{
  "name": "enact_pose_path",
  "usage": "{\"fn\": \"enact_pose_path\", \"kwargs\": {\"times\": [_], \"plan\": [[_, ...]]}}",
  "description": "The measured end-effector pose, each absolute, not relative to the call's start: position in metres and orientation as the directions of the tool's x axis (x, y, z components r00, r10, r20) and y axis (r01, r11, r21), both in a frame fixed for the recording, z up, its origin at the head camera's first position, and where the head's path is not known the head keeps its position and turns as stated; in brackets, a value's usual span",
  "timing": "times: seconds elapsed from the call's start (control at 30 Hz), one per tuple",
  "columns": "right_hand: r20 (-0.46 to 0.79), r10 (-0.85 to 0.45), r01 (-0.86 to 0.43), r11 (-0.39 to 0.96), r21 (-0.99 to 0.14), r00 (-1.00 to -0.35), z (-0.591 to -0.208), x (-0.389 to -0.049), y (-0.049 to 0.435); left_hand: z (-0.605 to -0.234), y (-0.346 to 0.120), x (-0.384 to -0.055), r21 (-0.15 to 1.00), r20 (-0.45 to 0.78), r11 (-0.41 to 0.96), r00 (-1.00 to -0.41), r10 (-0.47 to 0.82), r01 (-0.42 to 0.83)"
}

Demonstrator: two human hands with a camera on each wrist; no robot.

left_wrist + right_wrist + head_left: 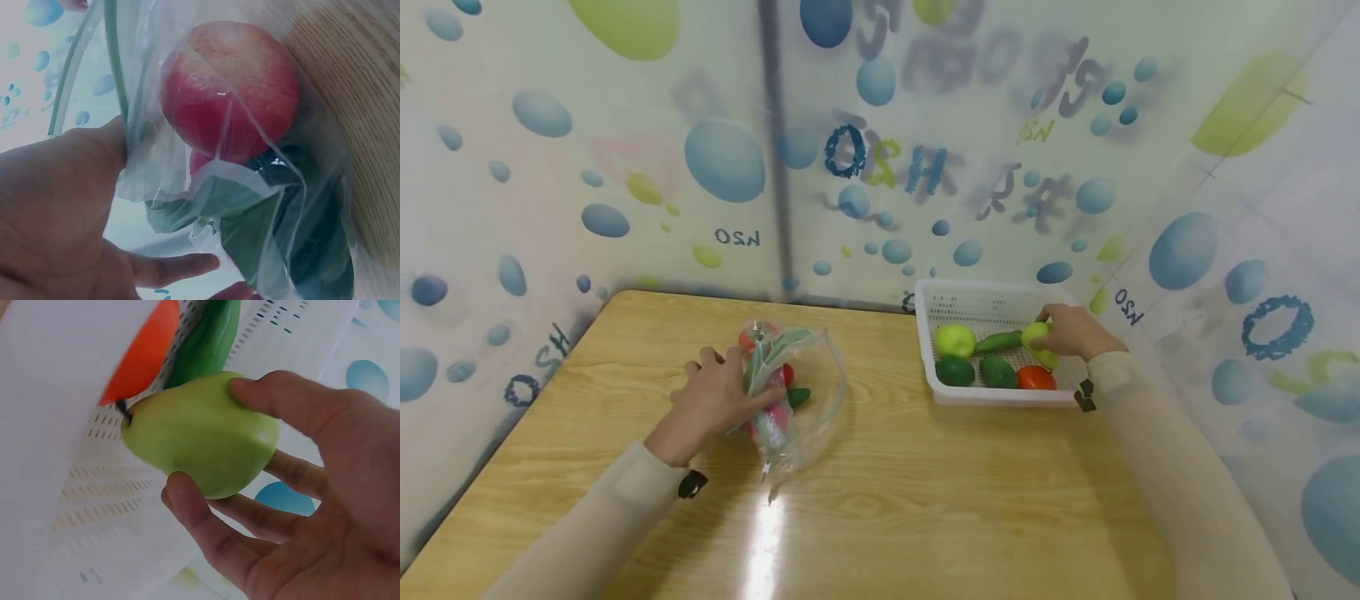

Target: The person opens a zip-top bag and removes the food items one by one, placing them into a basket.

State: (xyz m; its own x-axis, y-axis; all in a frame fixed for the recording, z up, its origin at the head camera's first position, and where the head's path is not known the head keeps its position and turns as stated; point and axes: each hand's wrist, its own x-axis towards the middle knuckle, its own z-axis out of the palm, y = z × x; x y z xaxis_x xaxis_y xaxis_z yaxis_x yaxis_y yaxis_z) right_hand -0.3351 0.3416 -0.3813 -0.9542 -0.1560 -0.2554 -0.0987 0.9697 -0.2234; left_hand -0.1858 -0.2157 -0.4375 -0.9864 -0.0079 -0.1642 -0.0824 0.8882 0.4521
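Note:
My right hand (1071, 331) grips a green pear (203, 434) with a dark stem, thumb on one side and fingers on the other. The pear is inside a white perforated basket (928, 367), near its right end. On the left of the table, my left hand (715, 397) is spread against a clear plastic bag (835, 392) with grey-green printing. Its thumb lies across the bag, and other fingers extend apart from it. Through the film show a red apple (231, 90) and a dark green item (319, 231), partly hidden by the printing.
In the basket are a yellow-green fruit (955, 341), a long green vegetable (998, 342), dark green avocado-like items (997, 372) and an orange-red tomato-like item (1036, 377). The wooden table (880, 508) meets a patterned curtain (880, 250) behind and at the sides.

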Motion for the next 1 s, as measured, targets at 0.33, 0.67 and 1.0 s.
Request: {"fn": "enact_pose_path", "kwargs": {"times": [0.33,0.67,1.0], "plan": [[-0.269,-0.183,-0.134,0.972,-0.192,-0.945,-0.39,-0.339,0.344,-0.441,-0.219,-0.184,0.435,-0.181,0.899,-0.983,0.044,-0.04],[-0.213,-0.19,-0.142,0.965,-0.222,-0.958,-0.39,-0.337,0.335,-0.442,-0.219,-0.188,0.445,-0.161,0.896,-0.984,0.07,-0.009],[-0.022,-0.247,-0.233,0.936,-0.266,-0.969,-0.385,-0.325,0.307,-0.442,-0.215,-0.193,0.479,-0.136,0.878,-0.986,0.095,0.019]]}}
